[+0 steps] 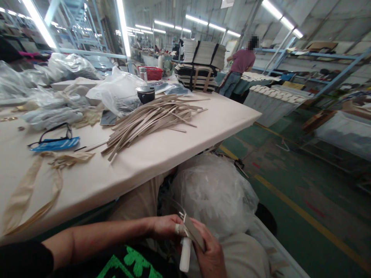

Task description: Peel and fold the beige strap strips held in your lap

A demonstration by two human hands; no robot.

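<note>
I'm looking down past the edge of the table [203, 127] into my lap, where both hands are meeting low in the picture. My left hand [166, 227] is reaching in from the left along the forearm, fingers curling closed around the near end of a flat grey-brown strip [193, 232], with a pale band wrapping one finger. My right hand [209, 255] is coming up from below, fingers clenching around the same strip from the other side, so the strip is sitting pinched between the two hands, tilting up to the left. A white tube-shaped tool [185, 254] is hanging down just under the hands; I can't tell which hand is gripping it.

Right behind the hands, a big clear plastic bag [216, 191] is bulging out below the table edge. Up on the table, a loose pile of tan strips [150, 117] is fanning out near the middle, with a dark round pot [145, 94] just beyond it and crumpled plastic bags [118, 92] beside that. A blue lanyard card [55, 143] is lying further left. A person in a pink top [242, 61] is standing well away at another bench.
</note>
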